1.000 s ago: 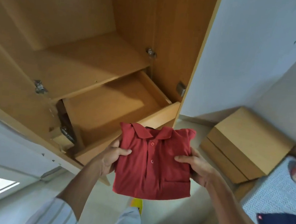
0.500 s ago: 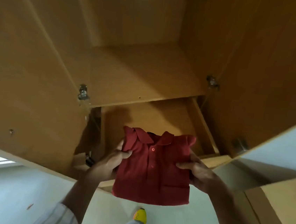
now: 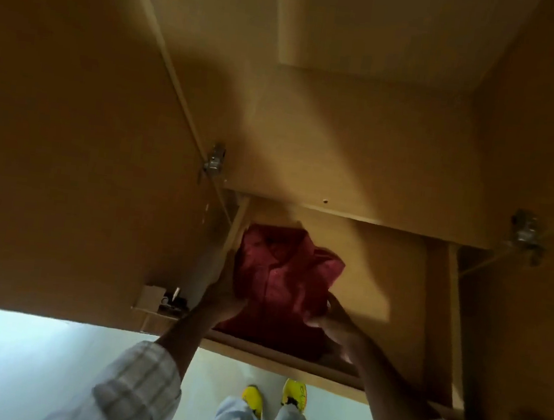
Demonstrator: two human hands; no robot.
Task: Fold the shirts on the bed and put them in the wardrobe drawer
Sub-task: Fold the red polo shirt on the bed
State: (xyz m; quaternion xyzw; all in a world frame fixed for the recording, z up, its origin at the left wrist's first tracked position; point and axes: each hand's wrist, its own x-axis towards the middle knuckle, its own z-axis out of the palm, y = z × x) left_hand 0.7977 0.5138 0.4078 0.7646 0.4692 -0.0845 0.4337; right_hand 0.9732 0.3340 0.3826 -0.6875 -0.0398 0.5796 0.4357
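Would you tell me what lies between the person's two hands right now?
In the head view, the folded red shirt lies between the left hand and right hand, inside the open drawer.

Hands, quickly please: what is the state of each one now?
Left hand: closed, holding the left side of the red shirt in the drawer.
Right hand: closed, holding the shirt's right side.

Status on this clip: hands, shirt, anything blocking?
Left hand and right hand both grip the red shirt. Shirt down inside the open drawer, left side. Nothing in the way.
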